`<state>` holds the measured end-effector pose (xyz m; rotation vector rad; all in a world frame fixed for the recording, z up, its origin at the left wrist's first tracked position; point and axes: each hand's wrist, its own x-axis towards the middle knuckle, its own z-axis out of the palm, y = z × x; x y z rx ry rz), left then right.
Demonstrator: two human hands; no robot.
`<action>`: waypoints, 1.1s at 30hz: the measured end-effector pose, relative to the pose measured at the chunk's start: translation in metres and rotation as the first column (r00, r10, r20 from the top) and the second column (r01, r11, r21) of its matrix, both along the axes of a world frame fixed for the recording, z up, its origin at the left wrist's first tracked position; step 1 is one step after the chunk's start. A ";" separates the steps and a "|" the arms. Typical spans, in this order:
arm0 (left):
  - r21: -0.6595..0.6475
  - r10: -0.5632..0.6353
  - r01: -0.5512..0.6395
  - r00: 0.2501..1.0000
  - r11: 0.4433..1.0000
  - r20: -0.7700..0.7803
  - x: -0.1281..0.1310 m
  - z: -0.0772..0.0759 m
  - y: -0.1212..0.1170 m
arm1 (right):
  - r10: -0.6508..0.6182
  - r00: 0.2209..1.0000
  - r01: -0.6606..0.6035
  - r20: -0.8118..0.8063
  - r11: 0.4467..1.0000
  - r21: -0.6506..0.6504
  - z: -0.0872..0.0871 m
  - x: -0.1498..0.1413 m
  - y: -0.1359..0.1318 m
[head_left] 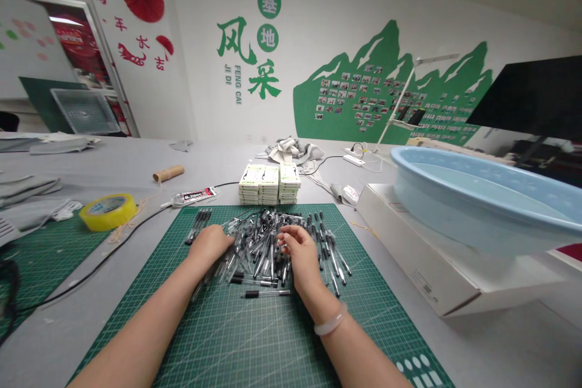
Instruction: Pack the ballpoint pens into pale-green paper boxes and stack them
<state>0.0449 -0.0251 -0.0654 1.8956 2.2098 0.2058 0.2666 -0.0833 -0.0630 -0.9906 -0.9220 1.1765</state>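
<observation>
A heap of clear-barrelled pens with black caps (266, 248) lies on a green cutting mat (254, 345). At the heap's left edge is my left hand (211, 245), its fingers curled down among the pens; what they grip, if anything, is hidden. My right hand (302, 254), with a pale bangle (331, 321) on the wrist, is over the right part of the heap. Its fingers are bent in towards the thumb, and I cannot make out what is between them. A single pen (266, 294) lies crosswise in front of the heap. Several pens (199, 225) lie side by side beyond my left hand.
Stacked small white boxes (269, 185) stand behind the mat. To the left are yellow tape (108, 212), a glue tube (194, 196) and a black cable (97, 268). A blue basin (477, 206) rests on a white carton (427, 254) at right. Cloth (291, 150) lies behind.
</observation>
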 end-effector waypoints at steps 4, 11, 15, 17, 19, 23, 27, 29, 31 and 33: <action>-0.017 0.008 -0.008 0.999 1.000 0.036 0.001 -0.001 0.004 | -0.062 0.979 0.053 0.196 0.997 0.049 -0.004 0.004 0.004; -0.097 0.051 -0.033 0.981 0.995 0.188 0.001 0.011 -0.002 | -0.204 0.558 -0.038 0.805 0.962 0.270 0.002 0.002 -0.009; -0.080 0.091 -0.069 0.942 0.994 0.323 -0.003 0.018 -0.010 | -0.273 0.193 -0.060 0.943 0.956 0.289 0.003 -0.007 -0.020; -0.062 0.120 -0.103 0.903 0.993 0.413 -0.006 0.020 -0.012 | -0.288 0.072 -0.038 0.955 0.956 0.291 0.002 -0.012 -0.021; -0.037 0.127 -0.125 0.871 0.991 0.475 -0.009 0.022 -0.012 | -0.291 -0.008 -0.026 0.957 0.956 0.291 0.001 -0.016 -0.021; 0.032 0.097 -0.129 0.866 0.991 0.490 -0.012 0.030 -0.010 | -0.277 -0.100 -0.027 0.956 0.961 0.275 0.002 -0.022 -0.018; 0.238 0.043 -0.172 0.884 0.956 0.466 -0.009 0.038 -0.011 | -0.268 -0.153 -0.033 0.951 0.963 0.266 0.002 -0.027 -0.017; 0.327 0.009 -0.180 0.886 0.928 0.463 -0.007 0.041 -0.013 | -0.254 -0.173 -0.025 0.952 0.967 0.254 0.002 -0.029 -0.018; 0.392 -0.014 -0.192 0.884 0.900 0.467 -0.005 0.044 -0.015 | -0.235 -0.188 -0.001 0.954 0.971 0.239 0.002 -0.031 -0.019; 0.454 -0.029 -0.214 0.882 0.865 0.471 -0.004 0.046 -0.016 | -0.220 -0.189 0.018 0.957 0.974 0.227 0.001 -0.032 -0.020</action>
